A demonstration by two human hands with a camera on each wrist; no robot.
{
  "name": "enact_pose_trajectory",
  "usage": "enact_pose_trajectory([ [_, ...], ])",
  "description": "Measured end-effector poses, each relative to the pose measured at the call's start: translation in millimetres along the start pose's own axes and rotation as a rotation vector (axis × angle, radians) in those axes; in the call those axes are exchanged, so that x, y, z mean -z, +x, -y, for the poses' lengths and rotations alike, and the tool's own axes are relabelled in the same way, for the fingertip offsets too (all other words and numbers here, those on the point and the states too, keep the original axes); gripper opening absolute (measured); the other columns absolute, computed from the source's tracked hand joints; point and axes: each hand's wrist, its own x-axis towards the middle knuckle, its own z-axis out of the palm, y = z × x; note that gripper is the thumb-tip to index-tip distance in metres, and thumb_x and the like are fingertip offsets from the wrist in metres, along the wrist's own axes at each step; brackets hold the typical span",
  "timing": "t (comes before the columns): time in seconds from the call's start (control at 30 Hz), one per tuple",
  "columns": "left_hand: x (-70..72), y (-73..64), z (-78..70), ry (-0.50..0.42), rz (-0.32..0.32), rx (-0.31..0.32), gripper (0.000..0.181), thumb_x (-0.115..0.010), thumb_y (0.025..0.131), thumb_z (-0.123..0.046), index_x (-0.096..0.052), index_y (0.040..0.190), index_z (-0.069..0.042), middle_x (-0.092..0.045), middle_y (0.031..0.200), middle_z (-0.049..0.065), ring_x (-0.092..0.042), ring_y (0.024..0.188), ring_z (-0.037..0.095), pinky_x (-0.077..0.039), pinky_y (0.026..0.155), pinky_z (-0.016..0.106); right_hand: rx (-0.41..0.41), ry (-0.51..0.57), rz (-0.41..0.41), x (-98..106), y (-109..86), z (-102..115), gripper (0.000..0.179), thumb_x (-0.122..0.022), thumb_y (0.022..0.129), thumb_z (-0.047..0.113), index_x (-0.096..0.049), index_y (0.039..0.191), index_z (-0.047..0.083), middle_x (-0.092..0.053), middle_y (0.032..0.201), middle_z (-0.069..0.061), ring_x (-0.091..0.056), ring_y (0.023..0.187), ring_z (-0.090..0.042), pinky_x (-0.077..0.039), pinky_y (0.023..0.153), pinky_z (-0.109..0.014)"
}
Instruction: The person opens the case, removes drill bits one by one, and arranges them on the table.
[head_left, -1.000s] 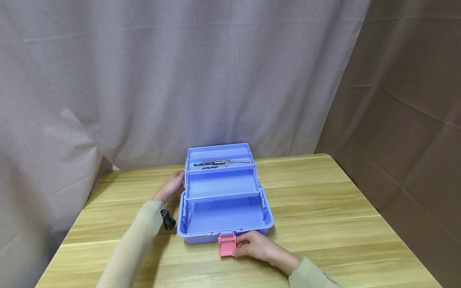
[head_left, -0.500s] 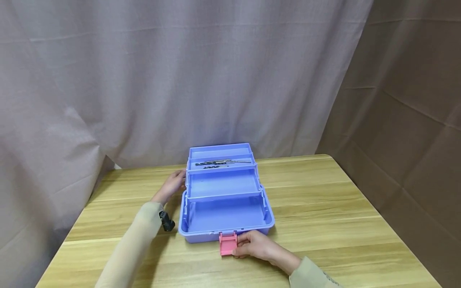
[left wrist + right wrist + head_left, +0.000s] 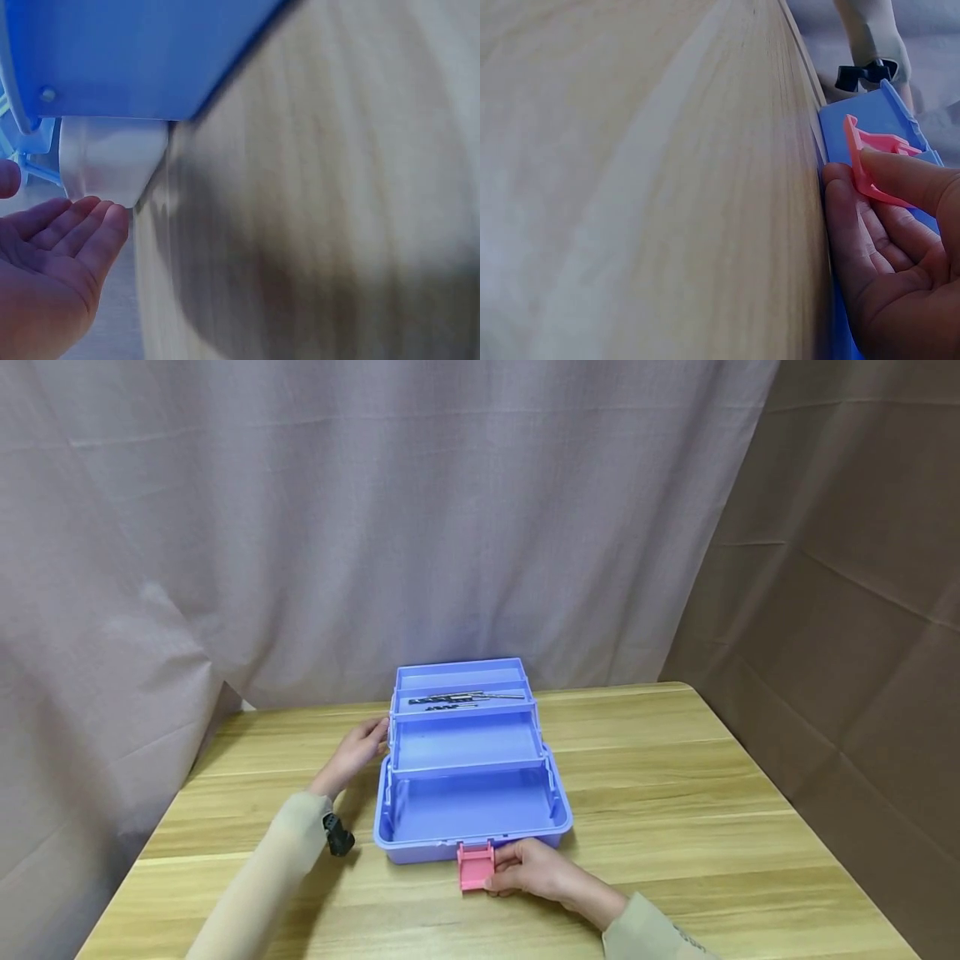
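Note:
A blue-violet toolbox (image 3: 416, 857) stands unfolded on the table, its stepped trays (image 3: 465, 742) raised toward the back. My right hand (image 3: 536, 872) pinches the pink latch (image 3: 476, 868) at the front, thumb on its face in the right wrist view. At the box's rear left is my left hand (image 3: 356, 752), its fingertips partly hidden behind the trays in the head view. The left wrist view has those fingers (image 3: 101, 232) extended at a whitish lid (image 3: 112, 154); whether they touch it I cannot tell. Several slim black and silver drill bits (image 3: 450, 698) lie in an upper tray.
The wooden table (image 3: 697, 827) ends at a right edge beside a brown curtain (image 3: 847, 635). A grey curtain (image 3: 480, 527) hangs close behind the box. A black wrist camera (image 3: 339, 835) sits on the left sleeve.
My left wrist has turned a little and its forearm has shifted slightly left and down. The right hand keeps its pinch on the latch. The box appears slightly farther right in the view.

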Motion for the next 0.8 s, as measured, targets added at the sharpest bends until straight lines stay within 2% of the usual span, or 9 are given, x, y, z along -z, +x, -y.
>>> enact_pose_trajectory([
  [0.2, 1.9, -11.4, 3.3, 0.114, -0.019, -0.056, 0.057, -0.039, 0.111, -0.031, -0.041, 0.144, 0.015, -0.048, 0.142, 0.034, -0.046, 0.133, 0.046, -0.042, 0.108, 0.052, 0.002, -0.009, -0.004, 0, 0.6, 0, 0.023, -0.074, 0.085, -0.001, -0.069, 0.104, -0.013, -0.073, 0.088, -0.01, -0.07, 0.077, -0.017, -0.06, 0.075, -0.032],
  [0.3, 2.6, -18.8, 3.8, 0.215, -0.047, -0.078, 0.058, -0.041, 0.11, -0.036, -0.045, 0.144, 0.01, -0.05, 0.142, 0.031, -0.049, 0.131, 0.045, -0.042, 0.107, 0.053, 0.002, -0.004, -0.001, 0, 0.8, 0, 0.022, -0.074, 0.085, -0.001, -0.069, 0.103, -0.013, -0.073, 0.087, -0.011, -0.07, 0.077, -0.017, -0.06, 0.075, -0.032],
  [0.47, 0.6, -33.7, 2.0, 0.39, -0.048, -0.118, 0.06, -0.042, 0.108, -0.043, -0.048, 0.146, 0.002, -0.052, 0.144, 0.024, -0.049, 0.133, 0.041, -0.038, 0.111, 0.053, 0.002, 0.008, 0.008, 1, 0.9, -1, 0.022, -0.074, 0.085, 0.0, -0.069, 0.103, -0.012, -0.073, 0.088, -0.01, -0.07, 0.079, -0.017, -0.059, 0.075, -0.031],
  [0.67, -1.2, -45.0, 3.8, 0.402, -0.03, -0.153, 0.058, -0.044, 0.108, -0.042, -0.048, 0.147, 0.001, -0.052, 0.145, 0.023, -0.046, 0.136, 0.04, -0.035, 0.113, 0.052, 0.025, -0.009, 0.026, 3, -1.0, -1, 0.022, -0.074, 0.087, 0.002, -0.07, 0.105, -0.011, -0.073, 0.09, -0.01, -0.07, 0.081, -0.018, -0.059, 0.076, -0.03],
  [0.8, -0.7, -53.2, 3.4, 0.394, -0.025, -0.151, 0.058, -0.045, 0.108, -0.042, -0.048, 0.147, 0.0, -0.051, 0.146, 0.023, -0.045, 0.136, 0.04, -0.034, 0.113, 0.053, 0.038, -0.035, 0.046, 4, -3.2, -1, 0.02, -0.072, 0.09, 0.005, -0.071, 0.106, -0.008, -0.074, 0.09, -0.013, -0.07, 0.082, -0.019, -0.059, 0.076, -0.03],
])
